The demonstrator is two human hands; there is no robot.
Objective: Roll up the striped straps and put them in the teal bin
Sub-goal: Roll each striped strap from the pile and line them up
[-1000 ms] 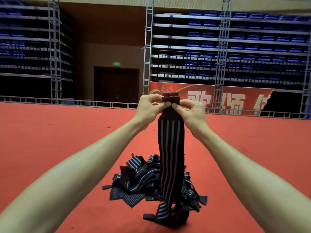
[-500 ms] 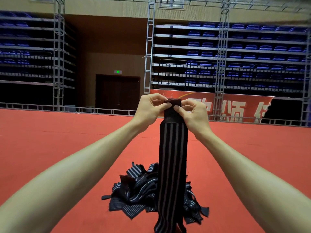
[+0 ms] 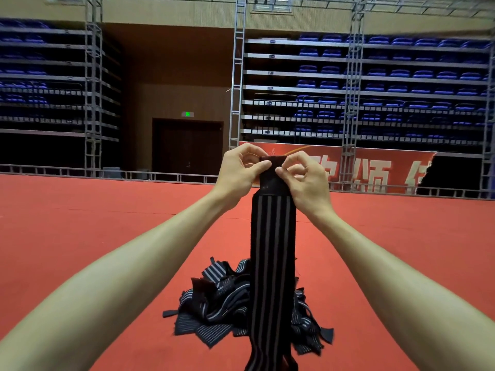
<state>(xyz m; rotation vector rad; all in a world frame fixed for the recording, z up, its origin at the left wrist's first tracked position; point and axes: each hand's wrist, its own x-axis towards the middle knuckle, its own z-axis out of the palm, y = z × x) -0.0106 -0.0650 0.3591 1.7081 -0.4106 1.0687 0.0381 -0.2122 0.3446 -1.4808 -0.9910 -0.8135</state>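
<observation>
Strap (image 3: 272, 236) pinched betw. your fingertips (image 3: 265, 165): matt woven cloth w/ ribbed stripes, plain dark end at top. Pile (image 3: 222, 301) below: same cloth. Floor (image 3: 93, 223): matt carpet.

Striped strap (image 3: 272, 250) — black, pale lengthwise stripes — hangs vertically; remaining straps (image 3: 227, 303) lie heaped on the red floor.

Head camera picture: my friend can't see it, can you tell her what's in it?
Two bare hands, left hand and right hand, pinch the top end of a long black striped strap that hangs straight down. Behind it, a pile of straps lies on the red floor of an arena with blue seats.
</observation>
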